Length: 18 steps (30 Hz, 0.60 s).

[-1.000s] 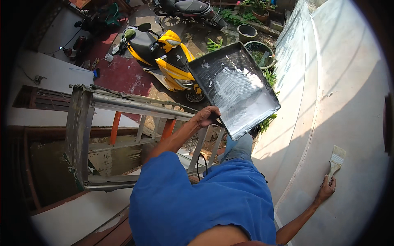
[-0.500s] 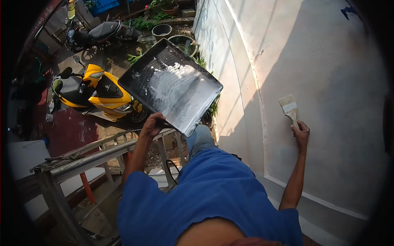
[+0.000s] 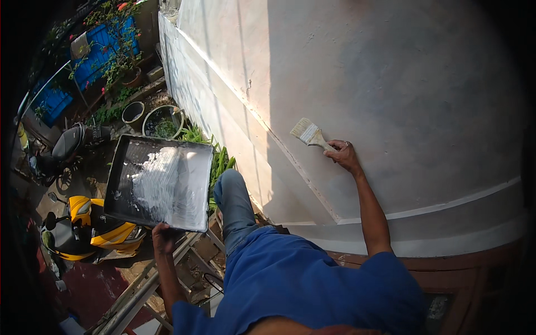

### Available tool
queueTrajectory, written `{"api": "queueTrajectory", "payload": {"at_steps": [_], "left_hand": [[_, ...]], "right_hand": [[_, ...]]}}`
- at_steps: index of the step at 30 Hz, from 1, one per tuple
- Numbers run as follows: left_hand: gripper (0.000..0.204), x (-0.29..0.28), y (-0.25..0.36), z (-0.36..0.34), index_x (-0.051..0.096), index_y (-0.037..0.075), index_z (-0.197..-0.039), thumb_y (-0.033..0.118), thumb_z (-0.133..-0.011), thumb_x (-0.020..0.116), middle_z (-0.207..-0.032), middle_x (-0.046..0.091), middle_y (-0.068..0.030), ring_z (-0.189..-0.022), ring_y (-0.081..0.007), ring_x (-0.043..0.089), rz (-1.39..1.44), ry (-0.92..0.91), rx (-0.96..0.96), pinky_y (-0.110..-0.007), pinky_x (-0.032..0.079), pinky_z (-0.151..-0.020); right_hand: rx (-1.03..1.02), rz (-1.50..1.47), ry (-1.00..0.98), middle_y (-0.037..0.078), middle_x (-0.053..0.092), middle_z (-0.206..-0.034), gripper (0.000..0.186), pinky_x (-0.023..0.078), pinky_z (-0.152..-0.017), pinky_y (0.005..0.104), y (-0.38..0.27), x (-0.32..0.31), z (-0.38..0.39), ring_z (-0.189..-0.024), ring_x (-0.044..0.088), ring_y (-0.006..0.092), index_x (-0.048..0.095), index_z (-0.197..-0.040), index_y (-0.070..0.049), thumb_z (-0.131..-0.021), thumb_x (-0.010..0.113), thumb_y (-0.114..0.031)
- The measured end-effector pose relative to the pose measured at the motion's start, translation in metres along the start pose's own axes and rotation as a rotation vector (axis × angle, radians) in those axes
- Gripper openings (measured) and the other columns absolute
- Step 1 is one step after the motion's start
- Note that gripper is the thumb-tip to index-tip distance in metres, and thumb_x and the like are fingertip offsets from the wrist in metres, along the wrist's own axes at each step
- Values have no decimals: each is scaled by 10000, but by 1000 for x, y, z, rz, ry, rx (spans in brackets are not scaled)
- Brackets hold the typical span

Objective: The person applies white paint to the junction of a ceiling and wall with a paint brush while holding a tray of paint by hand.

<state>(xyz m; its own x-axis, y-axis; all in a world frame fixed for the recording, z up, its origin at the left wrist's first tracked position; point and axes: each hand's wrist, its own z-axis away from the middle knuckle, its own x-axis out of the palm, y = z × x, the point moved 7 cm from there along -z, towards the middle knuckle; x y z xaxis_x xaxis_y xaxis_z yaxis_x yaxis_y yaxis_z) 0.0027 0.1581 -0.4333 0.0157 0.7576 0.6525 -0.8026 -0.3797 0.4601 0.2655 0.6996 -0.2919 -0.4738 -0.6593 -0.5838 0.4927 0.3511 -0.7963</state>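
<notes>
My left hand (image 3: 163,239) is closed on the near edge of a black paint tray (image 3: 120,181), out over the yard. White paint is spread over the tray's ribbed slope and its right side. In my right hand (image 3: 343,156) is a wide paintbrush (image 3: 310,134), gripped by its pale handle. Its bristles point up and to the left, in front of the grey-white wall (image 3: 391,100). Whether the bristle tips touch the wall I cannot tell.
Below on the left are a metal ladder (image 3: 131,298), a yellow and black scooter (image 3: 92,229) and a dark motorcycle (image 3: 68,145). Plant pots (image 3: 133,113) stand beyond the tray. A raised white ledge (image 3: 245,100) runs slantwise along the wall.
The view has turned toward the wall, so scooter and tray appear farther left. My right hand with the paintbrush appears nearer the middle, its bristles now tilted more leftward. Both hands keep their hold.
</notes>
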Motion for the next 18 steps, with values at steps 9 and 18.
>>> {"api": "queueTrajectory", "payload": {"at_steps": [9, 18], "left_hand": [[113, 16, 6, -9, 556, 14, -728, 56, -629, 524, -785, 602, -91, -759, -235, 573, -20, -78, 46, -346, 425, -819], [48, 28, 8, 5, 539, -11, -685, 5, -670, 496, -712, 565, -106, -697, -244, 573, -35, -53, 28, -407, 482, -709]], "right_hand": [[4, 4, -47, 13, 566, -602, 207, 417, -436, 207, 1, 5, 11, -476, 501, 56, 631, -850, 16, -768, 622, -174], [59, -183, -186, 72, 592, -670, 215, 460, -422, 226, -39, 108, 16, -470, 553, 108, 478, -1015, 17, -852, 496, -123]]}}
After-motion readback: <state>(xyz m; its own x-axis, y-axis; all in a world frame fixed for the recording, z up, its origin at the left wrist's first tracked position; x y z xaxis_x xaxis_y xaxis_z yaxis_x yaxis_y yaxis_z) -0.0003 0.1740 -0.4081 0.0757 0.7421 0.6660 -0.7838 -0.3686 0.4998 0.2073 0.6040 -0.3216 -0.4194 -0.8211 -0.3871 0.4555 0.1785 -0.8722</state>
